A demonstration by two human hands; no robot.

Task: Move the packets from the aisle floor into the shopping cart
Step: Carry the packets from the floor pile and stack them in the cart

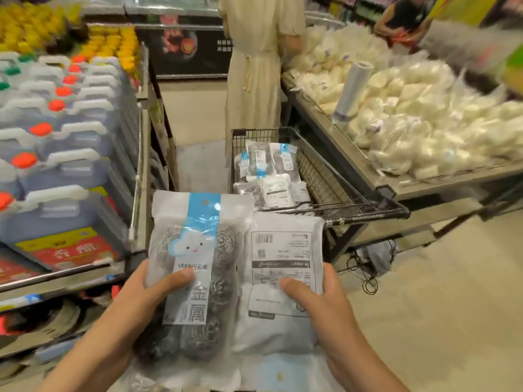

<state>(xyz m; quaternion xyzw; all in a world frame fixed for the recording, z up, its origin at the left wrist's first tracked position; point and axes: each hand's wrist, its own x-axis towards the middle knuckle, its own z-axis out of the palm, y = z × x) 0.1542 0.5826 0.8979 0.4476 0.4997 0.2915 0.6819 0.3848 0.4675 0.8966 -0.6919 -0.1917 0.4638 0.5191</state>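
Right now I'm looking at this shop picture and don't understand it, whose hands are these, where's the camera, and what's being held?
There is one picture, taken by a wide-angle camera worn on a person's head, looking forward and down. That is why you see two bare forearms reaching in from the bottom; there is no machine here.

The left hand grips a packet of steel scourers with a blue strip and a cloud face. The right hand grips a second packet, turned so its printed back label shows. More packets lie beneath them at the bottom edge.

Ahead stands a black wire shopping cart that already has several similar packets in it. On the left are shelves of large jugs with orange caps. On the right is a table of white bagged goods. Another shopper in a pale dress stands beyond the cart.
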